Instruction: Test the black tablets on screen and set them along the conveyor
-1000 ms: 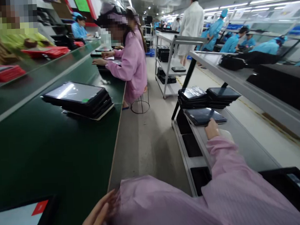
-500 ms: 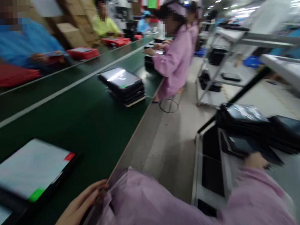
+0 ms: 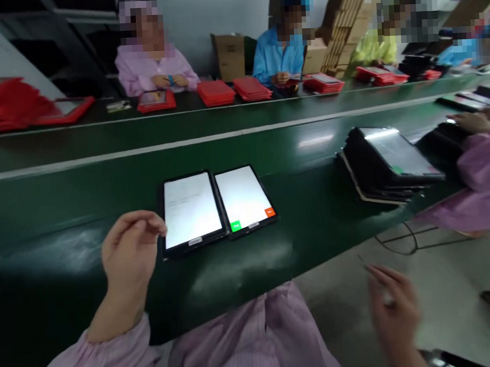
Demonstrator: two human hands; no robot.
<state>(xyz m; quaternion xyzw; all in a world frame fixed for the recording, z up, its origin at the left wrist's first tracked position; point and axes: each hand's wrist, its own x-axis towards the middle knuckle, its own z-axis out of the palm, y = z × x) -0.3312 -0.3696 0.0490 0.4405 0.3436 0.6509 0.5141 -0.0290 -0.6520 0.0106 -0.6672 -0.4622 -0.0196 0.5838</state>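
Observation:
Two tablets with lit white screens lie side by side on the green bench: the left tablet (image 3: pixel 193 210) and the right tablet (image 3: pixel 244 197), which shows a green and an orange-red corner square. My left hand (image 3: pixel 132 248) is raised beside the left tablet's outer edge, its fingers curled together. Nothing shows in them; whether they touch the edge I cannot tell. Off the bench's near edge, my right hand (image 3: pixel 394 307) is blurred. Its fingers are closed on a thin, dark, pointed tool (image 3: pixel 364 262), whose exact kind is unclear.
A leaning stack of tablets (image 3: pixel 390 161) stands on the bench (image 3: pixel 249 270) to the right. Another worker's pink sleeve (image 3: pixel 482 168) is beyond it. Across the pale dividing strip (image 3: pixel 146 150), several people sit behind red cases (image 3: pixel 215 93). A stool's metal ring (image 3: pixel 397 239) is below the bench edge.
My view has swung left from the cart to the bench. My right hand has left the tablets on the cart. My left hand has moved from the bench edge to the left tablet.

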